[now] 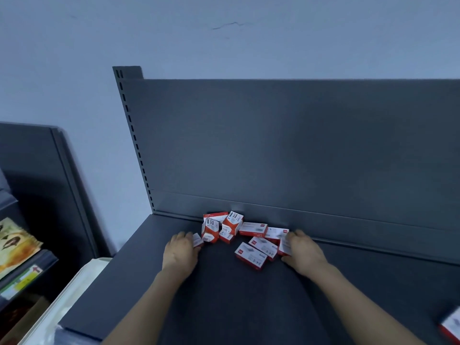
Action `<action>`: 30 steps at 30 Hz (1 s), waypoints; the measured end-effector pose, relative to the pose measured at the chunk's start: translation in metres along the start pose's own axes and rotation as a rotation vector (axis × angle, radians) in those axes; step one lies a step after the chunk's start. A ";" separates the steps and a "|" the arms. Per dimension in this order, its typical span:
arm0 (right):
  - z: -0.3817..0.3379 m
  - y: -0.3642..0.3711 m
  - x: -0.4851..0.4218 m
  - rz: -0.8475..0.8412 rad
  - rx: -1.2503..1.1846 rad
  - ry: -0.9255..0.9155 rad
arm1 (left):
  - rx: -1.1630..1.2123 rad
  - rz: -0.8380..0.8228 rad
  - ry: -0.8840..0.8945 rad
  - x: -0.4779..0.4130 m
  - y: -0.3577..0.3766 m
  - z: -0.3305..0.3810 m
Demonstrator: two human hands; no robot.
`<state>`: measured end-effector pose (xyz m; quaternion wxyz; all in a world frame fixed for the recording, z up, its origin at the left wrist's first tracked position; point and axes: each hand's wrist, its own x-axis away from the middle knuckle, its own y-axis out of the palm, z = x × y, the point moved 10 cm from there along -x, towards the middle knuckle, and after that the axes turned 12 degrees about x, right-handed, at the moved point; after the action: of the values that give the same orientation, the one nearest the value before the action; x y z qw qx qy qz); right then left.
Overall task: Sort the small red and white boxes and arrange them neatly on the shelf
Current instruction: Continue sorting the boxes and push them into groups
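Several small red and white boxes lie jumbled on a dark grey shelf (224,295), close to its back panel. Tall cube-like boxes (232,222) cluster on the left; flat oblong boxes (251,255) lie on the right. My left hand (180,250) rests at the pile's left edge, fingers closed on a small box (198,239). My right hand (302,251) sits at the right edge, gripping an upright flat box (283,245). Both forearms reach in from below.
The shelf's back panel (298,150) rises behind the pile, with a slotted upright (135,145) at its left. Another red and white box (451,327) shows at the bottom right corner. A neighbouring shelf unit with printed goods (15,247) stands at left.
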<state>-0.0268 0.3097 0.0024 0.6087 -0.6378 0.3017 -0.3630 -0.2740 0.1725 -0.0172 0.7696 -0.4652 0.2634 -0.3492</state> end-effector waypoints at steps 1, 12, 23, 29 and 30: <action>0.001 0.000 0.001 -0.003 -0.003 0.005 | 0.007 0.006 -0.009 0.000 -0.001 -0.001; 0.015 -0.034 0.020 0.106 -0.097 0.039 | 0.263 0.328 -0.064 0.020 -0.059 0.031; 0.151 -0.099 0.120 0.308 -0.127 0.111 | 0.451 0.317 0.404 0.086 -0.037 0.274; 0.266 -0.097 0.179 0.300 -0.095 0.194 | 0.530 0.198 0.452 0.148 0.022 0.379; 0.281 -0.094 0.186 0.291 -0.099 0.209 | 0.520 0.177 0.449 0.154 0.032 0.390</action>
<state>0.3043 0.3200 0.1152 0.5878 -0.5754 0.4701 -0.3199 0.1152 0.2694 0.1084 0.8124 -0.1407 0.3677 -0.4302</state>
